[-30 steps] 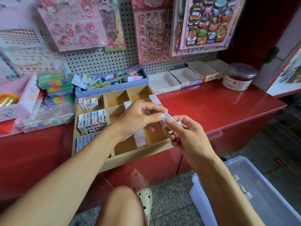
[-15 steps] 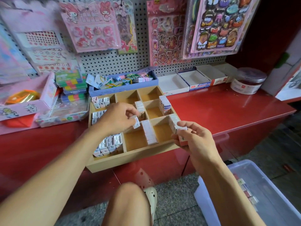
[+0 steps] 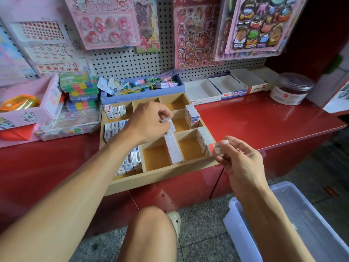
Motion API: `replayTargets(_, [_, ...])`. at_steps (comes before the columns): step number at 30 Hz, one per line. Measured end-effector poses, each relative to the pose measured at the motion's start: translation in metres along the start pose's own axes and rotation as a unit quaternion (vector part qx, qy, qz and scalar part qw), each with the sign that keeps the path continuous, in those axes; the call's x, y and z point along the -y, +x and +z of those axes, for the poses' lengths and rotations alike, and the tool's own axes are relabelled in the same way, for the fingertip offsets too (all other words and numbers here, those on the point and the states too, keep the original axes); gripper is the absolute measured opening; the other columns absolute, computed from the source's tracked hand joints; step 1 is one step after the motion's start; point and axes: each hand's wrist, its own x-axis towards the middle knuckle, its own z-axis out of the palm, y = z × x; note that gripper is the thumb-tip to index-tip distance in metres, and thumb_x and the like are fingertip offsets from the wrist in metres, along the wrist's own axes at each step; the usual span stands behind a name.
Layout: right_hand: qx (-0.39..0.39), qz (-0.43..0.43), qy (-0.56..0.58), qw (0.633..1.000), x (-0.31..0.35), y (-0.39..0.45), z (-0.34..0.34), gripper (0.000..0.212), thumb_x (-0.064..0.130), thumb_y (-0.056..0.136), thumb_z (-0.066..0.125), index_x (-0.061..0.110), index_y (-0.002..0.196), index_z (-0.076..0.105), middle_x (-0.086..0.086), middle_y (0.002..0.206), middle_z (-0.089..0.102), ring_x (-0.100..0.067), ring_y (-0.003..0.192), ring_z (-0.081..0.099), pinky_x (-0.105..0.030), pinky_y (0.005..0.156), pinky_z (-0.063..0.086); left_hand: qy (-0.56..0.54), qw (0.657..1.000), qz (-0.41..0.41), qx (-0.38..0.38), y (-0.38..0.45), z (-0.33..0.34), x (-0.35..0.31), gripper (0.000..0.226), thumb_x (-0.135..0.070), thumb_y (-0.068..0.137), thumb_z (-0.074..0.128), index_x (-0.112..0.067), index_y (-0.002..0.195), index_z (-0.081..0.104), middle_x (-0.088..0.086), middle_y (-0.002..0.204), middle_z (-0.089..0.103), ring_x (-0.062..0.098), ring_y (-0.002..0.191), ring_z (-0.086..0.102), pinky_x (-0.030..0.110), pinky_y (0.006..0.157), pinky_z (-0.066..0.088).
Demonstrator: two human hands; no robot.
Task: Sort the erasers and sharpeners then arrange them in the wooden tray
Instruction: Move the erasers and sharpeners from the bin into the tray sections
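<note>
We seat the eraser (image 3: 171, 124) upright at the back end of the row in the wooden tray (image 3: 162, 176), flush with its neighbours. Our left hand (image 3: 149, 122) pinches it there; our right hand (image 3: 239, 159) grips more erasers (image 3: 217, 147) just beside the tray's near right corner.

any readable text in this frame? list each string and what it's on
"28": blue-and-white carton at the back of the red counter; the characters after it are too blurred.
Red-fronted carton: label print too small to read.
Clear lidded jar: label blurred.
Erasers in the wooden tray, and the one in the right hand: print too small.
Hanging sticker cards: header lettering unreadable.
</note>
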Motion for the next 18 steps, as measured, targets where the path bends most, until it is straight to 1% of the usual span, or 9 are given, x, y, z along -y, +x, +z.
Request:
replayTargets(2, [0.009,0.003,0.004,1.0,-0.001,-0.001,0.0,0.007,0.005,0.09,0.07,0.004,0.097,0.069,-0.015,0.089,0.068,-0.022,0.077,0.067,-0.019,0.062,0.056,-0.006,1.0,0.023,0.012,0.007,0.009,-0.011,0.022,-0.008,0.081,0.064,-0.017,0.098,0.074,-0.017,0.073,0.058,-0.001,0.067,0.054,0.008,0.062,0.04])
replayTargets(4, [0.009,0.0,-0.011,1.0,-0.002,-0.001,-0.004,0.002,0.007,0.09,0.07,0.005,0.09,0.07,-0.012,0.081,0.069,-0.018,0.071,0.067,-0.018,0.056,0.054,0.005,0.998,0.042,0.041,0.013,0.024,-0.019,0.024,-0.01,0.083,0.063,-0.017,0.102,0.074,-0.013,0.078,0.06,0.005,0.073,0.057,0.018,0.07,0.047])
replayTargets(5, [0.002,-0.005,-0.031,1.0,-0.002,-0.001,-0.006,0.003,0.009,0.089,0.072,0.007,0.086,0.071,-0.009,0.076,0.068,-0.016,0.065,0.063,-0.019,0.052,0.051,0.018,0.997,0.05,0.055,0.017,0.032,-0.022,0.023,-0.011,0.084,0.063,-0.018,0.104,0.073,-0.01,0.083,0.062,0.008,0.078,0.058,0.023,0.072,0.048])
replayTargets(6, [-0.005,-0.011,-0.056,0.998,-0.001,0.0,-0.01,0.005,0.012,0.088,0.073,0.01,0.084,0.072,-0.006,0.07,0.067,-0.014,0.06,0.058,-0.02,0.049,0.046,0.032,0.996,0.054,0.065,0.02,0.04,-0.024,0.022,-0.012,0.086,0.062,-0.018,0.104,0.073,-0.008,0.088,0.062,0.011,0.081,0.058,0.024,0.071,0.047])
replayTargets(8, [-0.013,-0.013,-0.085,0.996,0.0,0.001,-0.016,0.006,0.015,0.087,0.075,0.012,0.082,0.073,-0.001,0.062,0.062,-0.012,0.052,0.047,-0.023,0.047,0.039,0.051,0.994,0.056,0.077,0.027,0.054,-0.025,0.021,-0.013,0.087,0.061,-0.017,0.105,0.072,-0.002,0.098,0.066,0.012,0.082,0.056,0.025,0.071,0.044])
replayTargets(10, [-0.006,-0.008,-0.072,0.997,0.0,0.003,-0.021,0.005,0.014,0.086,0.076,0.01,0.084,0.073,-0.002,0.058,0.058,-0.013,0.05,0.044,-0.026,0.048,0.038,0.058,0.993,0.056,0.08,0.033,0.065,-0.025,0.019,-0.012,0.088,0.062,-0.017,0.104,0.072,0.001,0.104,0.067,0.013,0.084,0.056,0.027,0.073,0.045])
replayTargets(13, [0.015,-0.004,-0.032,0.999,0.001,0.004,-0.021,0.007,0.011,0.084,0.077,0.006,0.084,0.071,-0.007,0.061,0.057,-0.013,0.05,0.045,-0.022,0.047,0.043,0.068,0.993,0.055,0.082,0.037,0.073,-0.026,0.012,-0.013,0.087,0.067,-0.017,0.098,0.07,-0.001,0.102,0.065,0.015,0.088,0.058,0.028,0.072,0.045])
replayTargets(16, [0.033,0.009,0.023,0.999,0.003,0.004,-0.018,0.019,0.012,0.073,0.079,0.002,0.085,0.069,-0.015,0.074,0.064,-0.014,0.053,0.055,-0.019,0.051,0.05,0.08,0.992,0.066,0.076,0.037,0.076,-0.025,0.009,-0.013,0.084,0.07,-0.019,0.09,0.068,-0.001,0.096,0.064,0.015,0.085,0.058,0.028,0.069,0.043])
replayTargets(18, [0.047,0.022,0.053,0.997,0.004,0.003,-0.017,0.022,0.009,0.073,0.078,-0.001,0.088,0.066,-0.015,0.077,0.067,-0.016,0.057,0.06,-0.018,0.054,0.052,0.085,0.991,0.072,0.069,0.036,0.078,-0.023,0.011,-0.012,0.083,0.072,-0.018,0.092,0.068,0.0,0.096,0.064,0.016,0.085,0.058,0.03,0.069,0.046])
